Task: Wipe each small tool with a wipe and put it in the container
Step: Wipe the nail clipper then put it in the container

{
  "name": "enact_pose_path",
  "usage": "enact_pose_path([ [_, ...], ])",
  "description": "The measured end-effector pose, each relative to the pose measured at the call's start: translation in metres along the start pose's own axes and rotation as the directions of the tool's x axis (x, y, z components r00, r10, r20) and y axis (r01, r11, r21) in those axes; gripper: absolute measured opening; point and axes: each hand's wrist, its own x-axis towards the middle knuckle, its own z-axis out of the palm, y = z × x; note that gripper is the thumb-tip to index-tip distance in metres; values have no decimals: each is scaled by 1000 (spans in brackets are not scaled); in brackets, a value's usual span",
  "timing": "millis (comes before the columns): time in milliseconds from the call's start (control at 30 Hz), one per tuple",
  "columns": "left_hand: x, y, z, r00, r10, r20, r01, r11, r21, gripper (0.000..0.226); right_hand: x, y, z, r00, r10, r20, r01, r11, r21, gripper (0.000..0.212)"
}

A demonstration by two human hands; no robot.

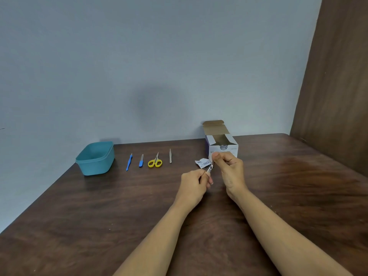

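Note:
My left hand [196, 181] grips a small metal tool [210, 168] by its lower end, above the table's middle. My right hand [229, 168] pinches the tool's upper end between thumb and fingers; a wipe there is mostly hidden by the fingers. A teal container [95, 158] stands at the far left with nothing visible inside. To its right lie a blue-handled pick [129, 162], a blue-handled file [141, 160], yellow-handled scissors [155, 161] and metal tweezers [170, 155] in a row.
An open white and purple wipe box [222, 145] stands behind my right hand. A torn white wrapper [202, 162] lies on the brown wooden table [99, 216] just left of the box. A grey wall runs behind, and a wooden panel [336, 86] rises at right.

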Motion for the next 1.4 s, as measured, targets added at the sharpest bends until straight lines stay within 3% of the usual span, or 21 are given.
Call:
enact_pose_path([
  [500,3,-5,0,994,-78,-74,73,995,-67,36,-2,2,-2,988,32,152,-23,998,-59,11],
  [633,4,-5,-1,991,-105,-87,96,991,-94,37,-1,4,-1,979,3,204,29,988,-151,23],
  [800,4,-5,-1,992,-99,-79,91,991,-99,38,1,7,-5,979,-45,200,89,972,-216,31],
  [1000,2,-6,0,998,-47,-50,43,996,-74,35,2,6,-7,986,-74,146,116,944,-310,17],
  [1167,2,-7,0,999,-20,-43,19,999,-37,32,1,5,-6,986,-101,133,147,906,-398,19],
  [1400,2,-3,0,999,-24,-39,23,999,-34,31,-2,3,-5,985,-135,107,164,929,-332,22],
])
